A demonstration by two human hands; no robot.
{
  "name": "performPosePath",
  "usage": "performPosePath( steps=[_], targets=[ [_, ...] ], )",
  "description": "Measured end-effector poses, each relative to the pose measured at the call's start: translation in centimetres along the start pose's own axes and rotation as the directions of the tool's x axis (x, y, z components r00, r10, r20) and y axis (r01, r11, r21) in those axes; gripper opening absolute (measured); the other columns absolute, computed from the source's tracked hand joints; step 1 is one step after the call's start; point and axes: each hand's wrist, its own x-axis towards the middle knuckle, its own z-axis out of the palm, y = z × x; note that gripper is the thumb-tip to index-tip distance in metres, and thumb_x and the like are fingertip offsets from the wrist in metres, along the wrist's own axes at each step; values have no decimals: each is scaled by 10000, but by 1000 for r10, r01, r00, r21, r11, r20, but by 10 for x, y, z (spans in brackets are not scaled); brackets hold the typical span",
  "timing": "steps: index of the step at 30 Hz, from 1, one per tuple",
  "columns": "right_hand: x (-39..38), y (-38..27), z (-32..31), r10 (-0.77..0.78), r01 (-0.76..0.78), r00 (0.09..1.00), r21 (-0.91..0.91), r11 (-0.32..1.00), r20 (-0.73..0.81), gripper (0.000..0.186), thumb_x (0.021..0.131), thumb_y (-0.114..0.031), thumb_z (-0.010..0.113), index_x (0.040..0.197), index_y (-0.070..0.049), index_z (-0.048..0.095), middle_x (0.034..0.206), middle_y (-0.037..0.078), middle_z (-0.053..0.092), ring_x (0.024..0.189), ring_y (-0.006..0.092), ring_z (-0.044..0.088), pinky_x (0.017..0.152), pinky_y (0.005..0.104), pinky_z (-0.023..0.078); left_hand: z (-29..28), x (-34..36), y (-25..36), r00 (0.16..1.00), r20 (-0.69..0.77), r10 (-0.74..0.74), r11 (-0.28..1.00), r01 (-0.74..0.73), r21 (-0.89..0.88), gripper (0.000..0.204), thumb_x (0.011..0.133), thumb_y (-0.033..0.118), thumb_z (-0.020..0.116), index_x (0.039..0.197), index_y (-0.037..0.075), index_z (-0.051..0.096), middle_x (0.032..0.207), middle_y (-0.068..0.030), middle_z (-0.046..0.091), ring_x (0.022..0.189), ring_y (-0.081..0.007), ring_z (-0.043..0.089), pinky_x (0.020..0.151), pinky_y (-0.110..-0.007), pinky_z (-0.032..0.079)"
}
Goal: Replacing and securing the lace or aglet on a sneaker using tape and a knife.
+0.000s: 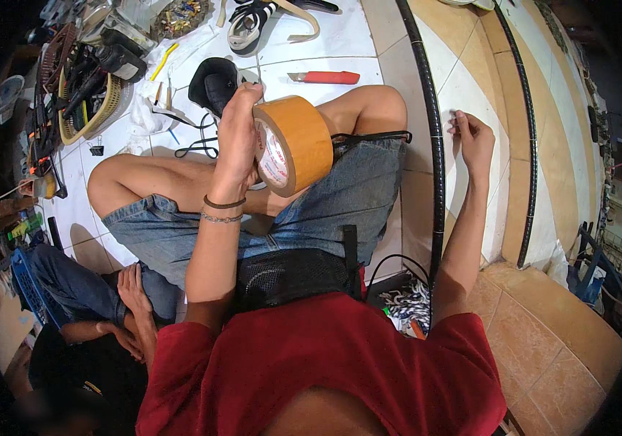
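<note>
- White square-tiled floor [358, 29]; items spread about, likely for easy reach.
- Co-worker in blue jeans [71, 280], seated lower left; hands together by the knee.
- Blue denim shorts [332, 225] on the wearer, legs crossed, open space for handling.
- Cream-yellow plastic basket [116, 102], far left; full of dark tools, presumably kept together.
- Black shoe [213, 87], just beyond left hand.
- Wide tan packing-tape roll [307, 142]; in left hand, on edge above the legs; probably so the wound face stays clear.
- Left hand [237, 134]: closed on roll's near side; some fingers hidden.
- Right hand [475, 136]: over striped tiled step [463, 94]; fingers curled, tips near thumb; cannot tell if anything thin is pinched.
- Red-handled cutter [329, 77]; flat on floor, beyond roll.
- White label [276, 161] at roll's core; red print, not transcribed.
</note>
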Motion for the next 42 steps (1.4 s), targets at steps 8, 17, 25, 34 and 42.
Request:
performPosePath(
  steps=[8,17,25,34,42],
  targets=[
    [1,-18,-7,70,-74,995,-68,995,-73,292,928,-246,720,951,45,727,745,108,696,605,114,643,530,242,502,7,-6,5,999,-38,32,999,-33,-25,197,989,277,566,880,115,543,787,61,419,679,-33,407,584,-203,355],
    [-7,-14,-3,-278,288,934,15,957,-224,317,919,-298,730,883,16,741,711,111,702,561,119,653,473,239,486,9,-5,5,996,-22,-84,995,83,-49,198,985,297,557,930,108,571,801,41,472,690,-41,473,596,-235,413],
    [-77,-119,-1,-193,187,981,155,970,26,189,841,-139,785,931,6,703,789,51,681,721,112,660,642,263,526,-1,3,-3,1000,28,-5,1000,6,-27,209,990,282,544,896,95,551,800,37,452,709,-54,456,634,-230,405],
    [-118,-182,53,-671,605,727,326,726,145,301,755,-82,816,1046,-53,745,964,71,695,827,166,684,717,290,541,-4,4,-8,996,81,34,998,-30,-56,236,991,261,558,823,116,479,784,53,394,705,-41,394,629,-224,368],
    [-118,-185,59,-706,661,678,248,708,205,213,836,-56,740,1024,-23,646,1019,96,624,888,261,661,742,357,535,1,1,-2,998,60,1,1000,0,-18,208,1002,276,542,892,100,521,769,50,465,683,-34,472,604,-216,416]
  ],
)
